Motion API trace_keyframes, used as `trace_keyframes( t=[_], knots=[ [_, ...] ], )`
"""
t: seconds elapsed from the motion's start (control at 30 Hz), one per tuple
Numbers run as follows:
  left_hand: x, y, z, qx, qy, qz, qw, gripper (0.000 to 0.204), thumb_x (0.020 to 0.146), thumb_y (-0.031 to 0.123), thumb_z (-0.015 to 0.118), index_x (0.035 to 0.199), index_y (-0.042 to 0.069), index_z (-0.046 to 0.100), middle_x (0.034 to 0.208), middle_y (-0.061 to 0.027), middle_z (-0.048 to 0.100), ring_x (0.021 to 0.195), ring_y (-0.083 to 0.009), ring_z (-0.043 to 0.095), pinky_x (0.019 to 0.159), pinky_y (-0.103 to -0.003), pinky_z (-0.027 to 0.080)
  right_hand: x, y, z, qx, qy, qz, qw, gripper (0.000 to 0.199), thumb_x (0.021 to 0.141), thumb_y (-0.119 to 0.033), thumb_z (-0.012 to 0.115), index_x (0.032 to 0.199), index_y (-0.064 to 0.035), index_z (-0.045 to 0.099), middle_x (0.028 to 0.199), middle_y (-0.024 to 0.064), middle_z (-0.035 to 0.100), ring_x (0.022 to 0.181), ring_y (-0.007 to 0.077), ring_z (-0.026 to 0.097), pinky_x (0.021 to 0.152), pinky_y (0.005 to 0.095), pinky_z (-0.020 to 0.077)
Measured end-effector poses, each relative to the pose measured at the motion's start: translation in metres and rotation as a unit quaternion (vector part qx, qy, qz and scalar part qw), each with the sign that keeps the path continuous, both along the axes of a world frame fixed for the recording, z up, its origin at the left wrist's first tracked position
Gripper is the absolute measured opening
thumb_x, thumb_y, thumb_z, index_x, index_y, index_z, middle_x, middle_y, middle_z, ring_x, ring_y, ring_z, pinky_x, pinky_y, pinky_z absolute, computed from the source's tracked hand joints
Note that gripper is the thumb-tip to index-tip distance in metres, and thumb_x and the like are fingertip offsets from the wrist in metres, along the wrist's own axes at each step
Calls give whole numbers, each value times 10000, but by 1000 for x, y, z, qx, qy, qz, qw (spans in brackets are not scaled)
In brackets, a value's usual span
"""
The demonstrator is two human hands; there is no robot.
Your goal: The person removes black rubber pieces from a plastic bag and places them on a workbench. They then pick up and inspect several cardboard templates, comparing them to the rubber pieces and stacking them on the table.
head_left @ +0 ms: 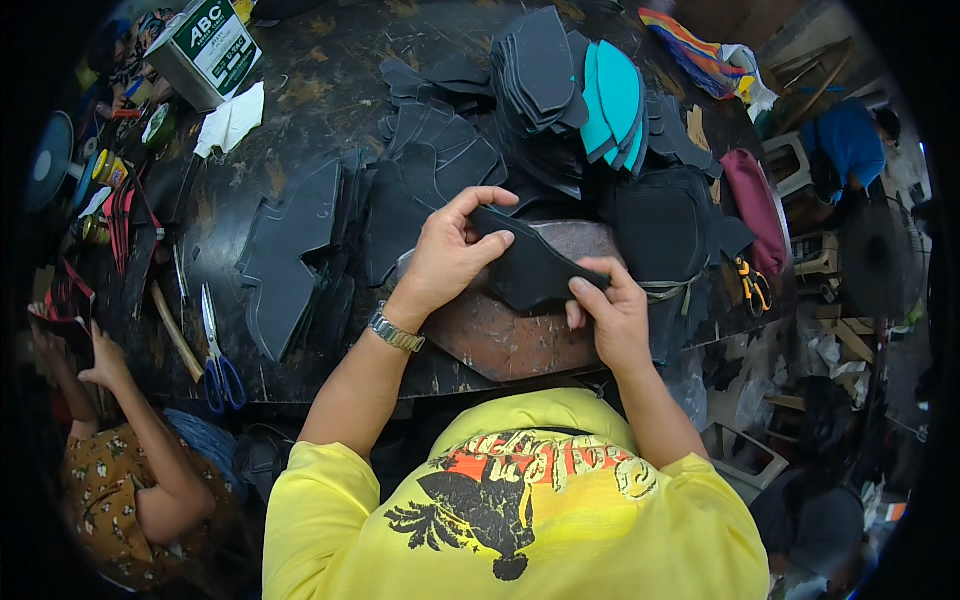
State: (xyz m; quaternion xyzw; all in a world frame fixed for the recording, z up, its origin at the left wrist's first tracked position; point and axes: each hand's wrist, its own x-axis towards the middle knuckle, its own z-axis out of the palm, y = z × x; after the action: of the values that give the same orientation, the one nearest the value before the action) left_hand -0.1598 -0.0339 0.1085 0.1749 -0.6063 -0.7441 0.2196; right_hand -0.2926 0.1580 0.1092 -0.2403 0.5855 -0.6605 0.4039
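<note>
Between my two hands is a black curved cut-out piece of soft-looking sheet material, lifted over a worn brown slab. My left hand, with a metal watch on its wrist, pinches the upper left end between thumb and fingers. The opposite end is gripped by my right hand, its thumb on top. Stacks of black cut pieces stand left of the slab. More black pieces are piled beyond my hands, beside turquoise ones. A rounded black stack, tied with a cord, sits to the right.
Blue-handled scissors and a wooden-handled tool lie left on the dark table. Yellow-handled snips lie near its right edge. A metal can stands far left. Another person's hand works at the left.
</note>
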Motion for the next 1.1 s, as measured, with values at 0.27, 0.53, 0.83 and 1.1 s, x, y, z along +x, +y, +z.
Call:
trace_keyframes(
  t=[0.27,0.53,0.83,1.1],
  knots=[
    [3,10,0,-192,-39,0,981,260,917,35,665,1177,43,654,954,-25,659,825,-72,642,760,-229,532,-70,75,76,-113,146,-152,971,219,1008,-111,566,1188,7,608,891,96,682,623,143,593,584,276,473],
    [-1,17,-6,-439,7,55,897,197,867,71,678,1062,45,686,998,-126,696,850,-313,680,787,-360,535,-108,103,58,-157,-11,-245,957,190,1021,-198,583,1142,-62,637,1000,72,661,747,169,536,718,322,456],
    [24,23,2,-516,-260,148,802,529,877,286,725,1345,119,541,1406,-210,468,1379,-410,381,1110,-687,226,-181,146,41,-164,75,-304,935,225,982,-74,616,1203,-50,581,1010,85,678,784,186,655,767,321,577],
    [34,26,-12,-533,-255,83,802,621,878,375,715,1401,109,513,1482,-292,397,1429,-503,289,1119,-678,247,-318,315,1,-179,-44,-415,891,265,1024,-46,504,1228,124,499,1103,244,648,983,298,677,954,420,569]
  ],
)
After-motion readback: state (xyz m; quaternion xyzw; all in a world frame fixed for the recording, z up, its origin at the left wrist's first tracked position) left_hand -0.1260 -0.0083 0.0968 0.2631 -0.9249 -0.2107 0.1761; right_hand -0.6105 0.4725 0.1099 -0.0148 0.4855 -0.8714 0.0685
